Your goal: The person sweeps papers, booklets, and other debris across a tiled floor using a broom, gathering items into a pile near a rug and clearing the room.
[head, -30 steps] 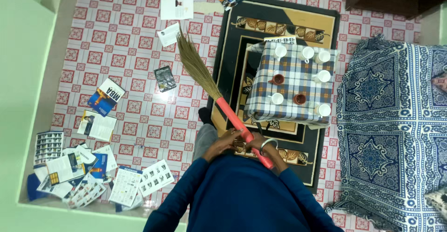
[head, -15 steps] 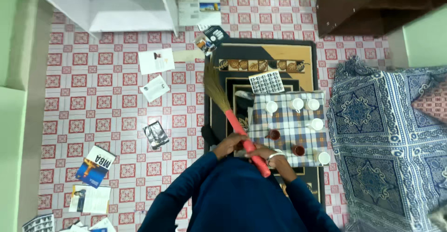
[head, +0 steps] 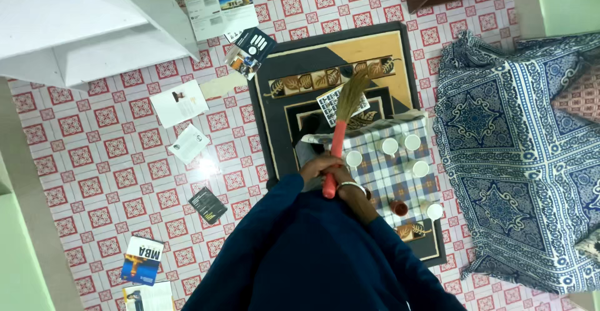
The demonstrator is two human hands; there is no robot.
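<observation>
— Where's the broom (head: 340, 137) now?

— Swung off the tiles; its bristles lie on the rug (head: 275, 114), beside the checked table (head: 387, 173).

— Hands?

— I see left hand (head: 317, 166) and right hand (head: 340, 178) both wrapped round its red handle.

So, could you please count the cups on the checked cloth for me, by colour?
White cups: 5
Brown cups: 2, one half hidden beside the person's arm
Total on the checked cloth: 7
</observation>
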